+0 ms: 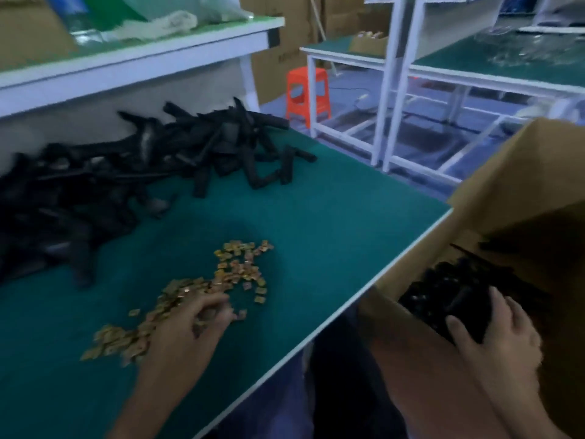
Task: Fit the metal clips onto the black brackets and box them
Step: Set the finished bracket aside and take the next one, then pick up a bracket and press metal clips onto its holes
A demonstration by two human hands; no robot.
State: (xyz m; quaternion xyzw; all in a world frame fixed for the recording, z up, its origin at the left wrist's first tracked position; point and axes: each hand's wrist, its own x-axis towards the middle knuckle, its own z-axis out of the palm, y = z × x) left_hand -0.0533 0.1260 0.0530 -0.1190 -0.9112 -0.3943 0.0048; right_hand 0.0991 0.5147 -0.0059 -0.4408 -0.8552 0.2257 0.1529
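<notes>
Curling left hand (202, 315) on clips (221, 277), right hand (497, 327) in box (506, 185)

Left hand (202, 315) among clips (218, 280), right hand (493, 327) gripping bracket (459, 307) in box (512, 191).

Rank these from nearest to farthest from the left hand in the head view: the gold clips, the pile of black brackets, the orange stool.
1. Gold clips: under the left hand, on the green mat.
2. Pile of black brackets: farther back, left.
3. Orange stool: on the floor beyond the table.
</notes>
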